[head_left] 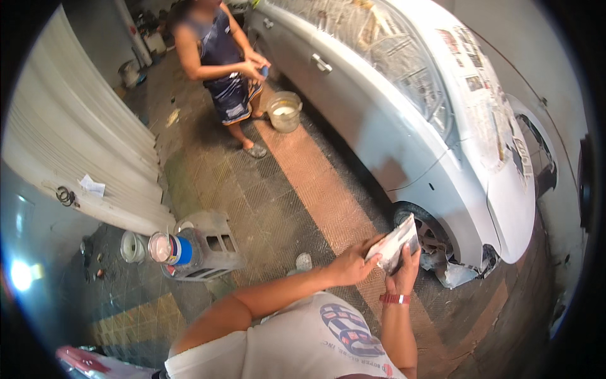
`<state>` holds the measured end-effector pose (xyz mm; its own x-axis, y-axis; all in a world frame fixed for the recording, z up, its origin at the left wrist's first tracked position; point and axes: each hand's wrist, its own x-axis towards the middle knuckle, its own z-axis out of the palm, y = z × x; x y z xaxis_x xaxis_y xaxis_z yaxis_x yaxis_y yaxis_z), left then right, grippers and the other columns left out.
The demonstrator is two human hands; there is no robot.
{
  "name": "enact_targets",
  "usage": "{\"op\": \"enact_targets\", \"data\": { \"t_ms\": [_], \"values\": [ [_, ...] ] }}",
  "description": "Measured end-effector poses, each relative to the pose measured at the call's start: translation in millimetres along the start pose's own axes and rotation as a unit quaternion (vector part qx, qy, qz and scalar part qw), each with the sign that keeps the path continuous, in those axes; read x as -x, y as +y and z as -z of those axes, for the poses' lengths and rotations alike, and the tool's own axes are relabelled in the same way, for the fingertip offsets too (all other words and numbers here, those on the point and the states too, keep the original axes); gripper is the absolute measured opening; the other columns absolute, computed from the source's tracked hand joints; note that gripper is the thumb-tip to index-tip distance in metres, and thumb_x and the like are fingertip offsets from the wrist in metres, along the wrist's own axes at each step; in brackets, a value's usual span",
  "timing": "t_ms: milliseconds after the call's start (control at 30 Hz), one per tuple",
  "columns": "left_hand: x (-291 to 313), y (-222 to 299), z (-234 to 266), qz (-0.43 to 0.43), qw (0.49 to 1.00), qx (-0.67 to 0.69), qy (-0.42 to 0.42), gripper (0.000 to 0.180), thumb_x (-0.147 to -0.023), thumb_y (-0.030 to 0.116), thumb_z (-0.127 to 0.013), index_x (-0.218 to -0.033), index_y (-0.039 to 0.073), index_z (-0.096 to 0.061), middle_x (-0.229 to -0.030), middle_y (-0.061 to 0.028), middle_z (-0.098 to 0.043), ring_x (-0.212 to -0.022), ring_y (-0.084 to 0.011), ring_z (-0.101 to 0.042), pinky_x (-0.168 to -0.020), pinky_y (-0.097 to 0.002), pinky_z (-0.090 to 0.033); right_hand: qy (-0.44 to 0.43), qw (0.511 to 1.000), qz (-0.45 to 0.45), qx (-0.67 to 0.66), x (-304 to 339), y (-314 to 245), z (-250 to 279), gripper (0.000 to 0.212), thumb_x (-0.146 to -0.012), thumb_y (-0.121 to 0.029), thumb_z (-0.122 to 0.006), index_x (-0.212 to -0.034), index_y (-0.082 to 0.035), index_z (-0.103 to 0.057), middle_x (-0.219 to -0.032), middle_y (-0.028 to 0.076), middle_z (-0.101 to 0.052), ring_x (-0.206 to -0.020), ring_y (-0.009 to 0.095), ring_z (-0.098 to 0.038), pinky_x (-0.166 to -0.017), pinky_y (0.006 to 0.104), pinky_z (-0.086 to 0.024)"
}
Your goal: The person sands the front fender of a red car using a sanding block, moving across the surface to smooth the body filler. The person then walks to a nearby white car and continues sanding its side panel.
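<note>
My left hand [355,263] and my right hand [404,273] are both closed on a flat whitish piece [396,241] with grey smears or print on it. I cannot make out its kind. It is held tilted in front of my chest, left hand on its near left edge, right hand at its lower right. Just beyond it stands a silver-grey car [435,170] with dull primer-like patches on its side. The car's wheel [432,230] lies partly behind the held piece.
Newspaper [483,101] covers the car's glass. Another person [214,57] stands by the car with a small blue thing in hand, next to a bucket [284,112]. Left of me, an open blue-and-white can [167,248] sits on a grey plastic stool [214,240]; a white pail [133,246] is beside it.
</note>
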<state>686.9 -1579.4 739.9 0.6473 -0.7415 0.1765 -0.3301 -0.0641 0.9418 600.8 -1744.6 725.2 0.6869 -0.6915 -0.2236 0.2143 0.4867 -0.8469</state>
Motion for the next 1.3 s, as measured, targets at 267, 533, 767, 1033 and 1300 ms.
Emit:
{"op": "enact_targets", "data": {
  "t_ms": [267,533,767,1033,1300],
  "values": [
    [-39,-62,118,0.068,0.995,-0.025,0.069,0.047,-0.106,0.031,-0.061,-0.142,0.001,-0.061,-0.130,-0.0291,-0.068,-0.121,-0.0496,-0.064,-0.103,-0.0468,-0.052,-0.139,0.983,-0.019,0.117,-95,25,-142,0.040,-0.100,-0.009,-0.071,-0.133,-0.004,-0.050,-0.121,0.005,-0.059,-0.109,0.015,-0.058,-0.098,0.0326,-0.052],
    [-71,-115,176,0.150,0.970,0.137,0.137,0.034,-0.107,0.028,-0.066,-0.121,-0.002,-0.071,-0.104,-0.0104,-0.077,-0.093,-0.0145,-0.069,-0.082,-0.0374,-0.056,-0.452,0.768,0.141,0.432,-200,34,-255,0.034,-0.095,-0.010,-0.075,-0.122,-0.001,-0.057,-0.107,0.009,-0.068,-0.100,0.016,-0.064,-0.088,0.0320,-0.053],
    [-158,-118,213,0.257,0.897,0.105,0.345,0.049,-0.114,0.041,-0.054,-0.118,-0.004,-0.071,-0.097,-0.0048,-0.073,-0.090,-0.0121,-0.064,-0.082,-0.0349,-0.053,-0.503,0.794,0.047,0.339,-300,98,-314,0.031,-0.096,-0.009,-0.075,-0.122,-0.001,-0.060,-0.112,0.009,-0.071,-0.102,0.016,-0.064,-0.092,0.0325,-0.054],
    [-178,-132,232,0.407,0.830,0.049,0.377,0.060,-0.115,0.049,-0.047,-0.093,-0.004,-0.067,-0.076,-0.0003,-0.059,-0.077,-0.0087,-0.047,-0.068,-0.0385,-0.043,-0.636,0.705,-0.079,0.304,-359,146,-362,0.037,-0.098,-0.012,-0.077,-0.129,-0.002,-0.060,-0.113,0.010,-0.073,-0.106,0.019,-0.070,-0.093,0.0343,-0.057],
    [-164,-132,215,0.146,0.690,0.416,0.574,0.052,-0.113,0.049,-0.052,-0.144,0.009,-0.052,-0.129,-0.0055,-0.062,-0.108,-0.0122,-0.058,-0.097,-0.0321,-0.049,-0.705,0.616,-0.290,0.199,-345,163,-390,0.038,-0.102,-0.021,-0.074,-0.129,0.000,-0.056,-0.119,0.010,-0.068,-0.110,0.015,-0.065,-0.091,0.0329,-0.055]
  ]
}}
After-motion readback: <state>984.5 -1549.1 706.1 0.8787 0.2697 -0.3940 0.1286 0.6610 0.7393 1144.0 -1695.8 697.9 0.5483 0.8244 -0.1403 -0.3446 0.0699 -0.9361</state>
